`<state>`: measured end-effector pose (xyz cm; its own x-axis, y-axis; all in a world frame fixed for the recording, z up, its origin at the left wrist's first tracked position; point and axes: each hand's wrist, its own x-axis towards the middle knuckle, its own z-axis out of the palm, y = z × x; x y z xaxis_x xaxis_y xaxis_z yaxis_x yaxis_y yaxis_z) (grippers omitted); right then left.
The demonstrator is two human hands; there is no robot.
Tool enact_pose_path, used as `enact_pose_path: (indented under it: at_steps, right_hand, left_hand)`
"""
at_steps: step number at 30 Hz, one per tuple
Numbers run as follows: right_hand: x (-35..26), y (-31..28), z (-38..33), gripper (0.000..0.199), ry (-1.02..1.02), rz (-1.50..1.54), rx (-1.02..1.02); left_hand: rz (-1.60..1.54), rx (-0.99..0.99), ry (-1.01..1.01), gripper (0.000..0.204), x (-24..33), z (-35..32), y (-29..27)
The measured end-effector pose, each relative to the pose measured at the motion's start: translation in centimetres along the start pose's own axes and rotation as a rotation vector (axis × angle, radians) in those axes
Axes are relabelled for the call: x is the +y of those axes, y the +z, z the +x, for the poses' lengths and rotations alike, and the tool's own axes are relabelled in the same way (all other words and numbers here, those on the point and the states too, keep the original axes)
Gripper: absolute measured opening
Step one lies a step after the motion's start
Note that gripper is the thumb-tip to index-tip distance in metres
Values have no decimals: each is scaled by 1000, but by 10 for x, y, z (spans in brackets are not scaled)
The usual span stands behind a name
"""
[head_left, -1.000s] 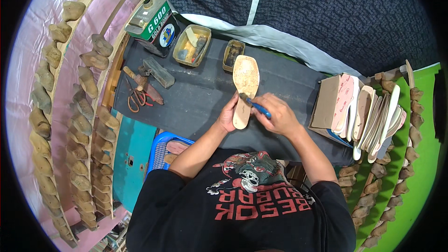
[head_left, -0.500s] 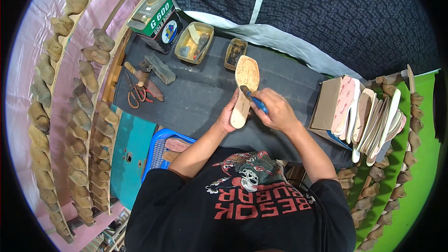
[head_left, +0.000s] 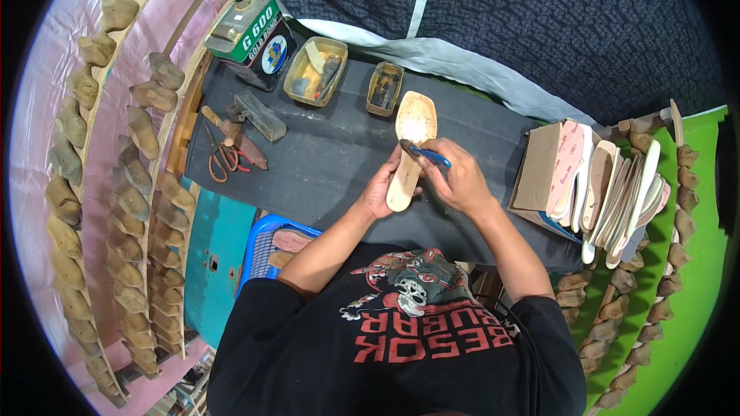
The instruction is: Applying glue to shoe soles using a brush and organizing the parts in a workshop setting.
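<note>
The wooden shoe last (head_left: 408, 156) is gripped at its near end by the left hand (head_left: 383, 189) — long axis pointing toward the table's far edge — while a blue-handled tool (head_left: 424, 154), clasped in the right hand (head_left: 461, 181), is pressed across it.

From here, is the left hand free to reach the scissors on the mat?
Probably not at once: the left hand grips the wooden sole. The scissors lie uncovered to its left with bare dark mat between.
</note>
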<state>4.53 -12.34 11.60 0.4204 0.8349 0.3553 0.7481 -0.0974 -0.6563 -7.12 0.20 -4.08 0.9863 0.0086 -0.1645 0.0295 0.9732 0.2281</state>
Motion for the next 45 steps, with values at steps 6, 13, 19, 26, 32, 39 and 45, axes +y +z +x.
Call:
enact_pose_path:
  at_steps: [6,13,19,26,32,39,45]
  right_hand:
    - [-11,5,-10,18,30,49,-81]
    - [0,5,-4,18,123,66,46]
    - [-8,16,-13,17,21,35,22]
    - [4,13,-7,18,203,121,203]
    - [-7,17,-18,18,79,67,111]
    - [6,1,-9,18,192,27,211]
    - [-2,6,-21,20,93,21,49]
  left_hand:
    - [-24,74,71,61,2,2,-1]
    - [70,-53,29,65,4,-5,-9]
    - [48,57,74,62,3,-1,-5]
    - [124,-97,-3,63,5,-3,-7]
    - [56,32,26,64,2,2,-9]
    - [148,-94,31,69,10,2,7]
    - [119,21,66,63,3,3,-1]
